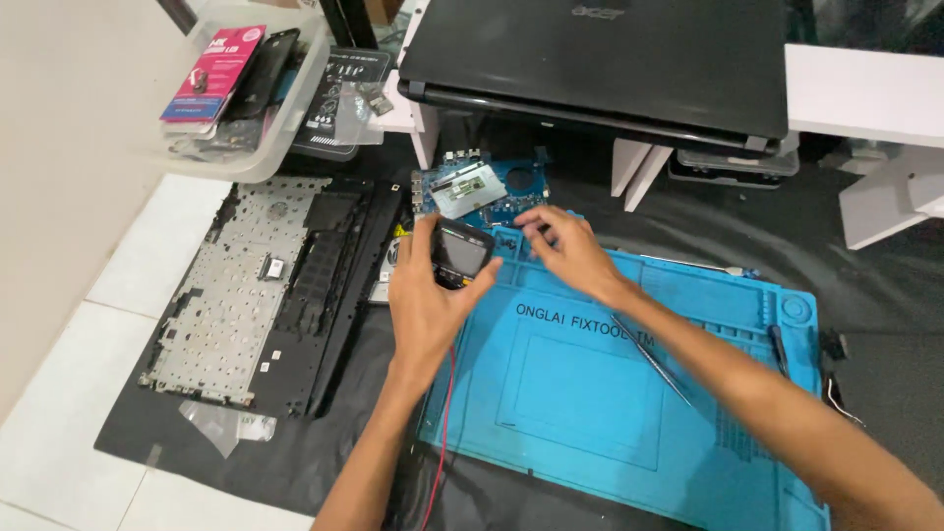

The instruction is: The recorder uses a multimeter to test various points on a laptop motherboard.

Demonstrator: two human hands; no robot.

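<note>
My left hand [425, 295] grips a small black multimeter [460, 252] by its lower edge, screen facing up, above the top left corner of a blue silicone work mat [590, 393]. A red lead wire [444, 413] hangs from it along my left forearm. My right hand [570, 251] hovers just right of the meter with fingers curled and blurred, near the mat's top edge; whether it pinches anything I cannot tell. Beyond both hands lies a blue circuit board [511, 187] with a silver touchpad plate [467, 189] on it.
A dismantled laptop keyboard frame [261, 285] lies at left on a black cloth. A closed black laptop [610, 59] rests on a white stand [865, 98] at the back. A clear box [295, 108] of parts stands top left. A thin metal tool [654, 359] lies on the mat.
</note>
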